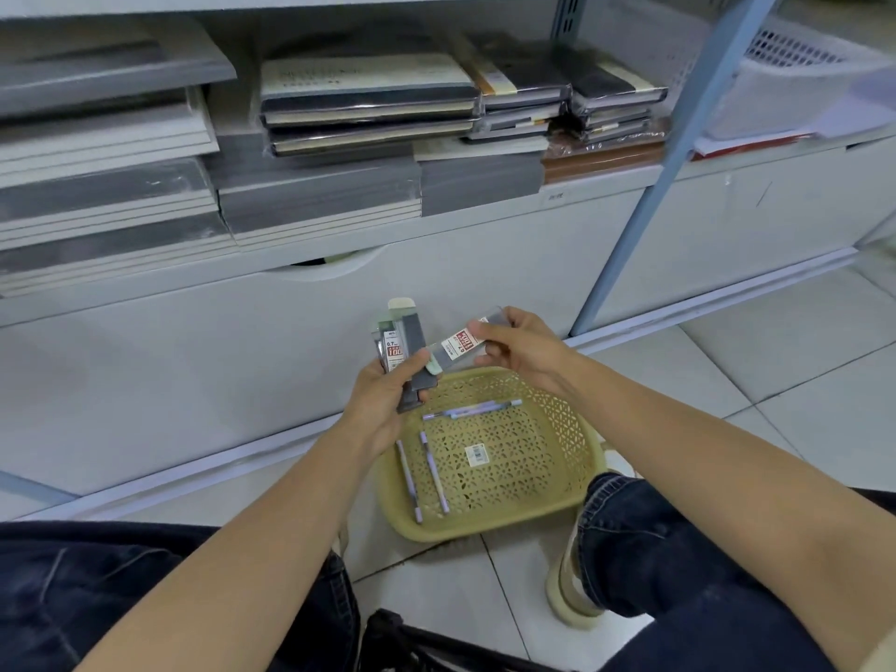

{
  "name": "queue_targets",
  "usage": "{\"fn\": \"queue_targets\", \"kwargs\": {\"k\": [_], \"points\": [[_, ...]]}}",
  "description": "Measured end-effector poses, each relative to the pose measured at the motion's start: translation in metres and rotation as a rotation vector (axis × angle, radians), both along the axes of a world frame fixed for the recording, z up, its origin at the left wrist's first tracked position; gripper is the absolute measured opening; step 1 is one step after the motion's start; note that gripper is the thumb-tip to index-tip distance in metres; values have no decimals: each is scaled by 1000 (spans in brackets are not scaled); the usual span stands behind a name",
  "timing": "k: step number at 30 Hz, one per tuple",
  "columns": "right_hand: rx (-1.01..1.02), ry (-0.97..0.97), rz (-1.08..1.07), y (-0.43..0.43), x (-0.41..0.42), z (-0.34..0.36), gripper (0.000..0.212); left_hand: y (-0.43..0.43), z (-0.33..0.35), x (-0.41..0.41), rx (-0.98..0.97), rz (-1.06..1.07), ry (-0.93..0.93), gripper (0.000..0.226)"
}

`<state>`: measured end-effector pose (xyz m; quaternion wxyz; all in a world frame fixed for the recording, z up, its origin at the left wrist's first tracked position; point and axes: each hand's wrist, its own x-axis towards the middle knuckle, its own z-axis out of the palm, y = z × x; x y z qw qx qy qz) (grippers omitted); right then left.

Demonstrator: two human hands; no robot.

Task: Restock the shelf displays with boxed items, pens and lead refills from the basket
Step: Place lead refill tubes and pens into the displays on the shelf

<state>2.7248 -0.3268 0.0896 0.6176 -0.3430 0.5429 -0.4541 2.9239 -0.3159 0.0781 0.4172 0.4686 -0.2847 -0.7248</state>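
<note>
Shelf [485,220] stacked with notebooks [368,104], 12 o'clock. Basket [589,443] on floor [776,361], 6 o'clock, under both hands. Left grip [383,400] curled round several lead refill packs [393,349], upright, at basket's 11 o'clock. Right grip [523,351] pinching single refill pack [460,349], tilted, lower end by left thumb. Pens [434,470] loose in basket: two at 12 o'clock, two at 9 o'clock.

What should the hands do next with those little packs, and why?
Probably tuck the refill pack pinched by the right hand into the bunch of packs the left hand grips. Its end already meets that bunch, and pens lie in the basket, so one hand would be freed for them.
</note>
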Motion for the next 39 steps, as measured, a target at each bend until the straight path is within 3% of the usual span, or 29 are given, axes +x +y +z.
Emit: {"fn": "queue_targets", "kwargs": {"k": [4,7,9,12,15,17,21,26,29,32,39], "points": [[73,10,178,-1,-7,7,31,-3,11,3,-108,11,-92,28],[22,292,434,-2,-15,15,11,-7,18,4,-194,-46,-194,18],[-58,426,538,-2,-10,20,13,-9,22,3,-251,-100,-244,10],[-200,488,510,-5,0,31,21,-10,30,1,-327,-155,-254,17],[-215,506,543,-12,-5,52,17,-15,42,1,-358,-116,-218,26],[-222,498,550,-17,-14,72,21,-18,54,1,-406,-130,-234,21],[-321,360,440,-28,-36,130,13,-23,93,-6,-533,-138,-251,15],[-578,323,207,-38,-50,231,28,-36,171,-20,-712,-85,-219,21],[-754,265,69,-45,-59,291,21,-49,224,-30,-812,-45,-171,20],[-930,327,-70,-51,-74,345,6,-61,268,-39,-862,-33,-83,22],[-1090,494,-373,-77,-126,413,11,-98,333,-63,-905,-26,-85,23]]}}
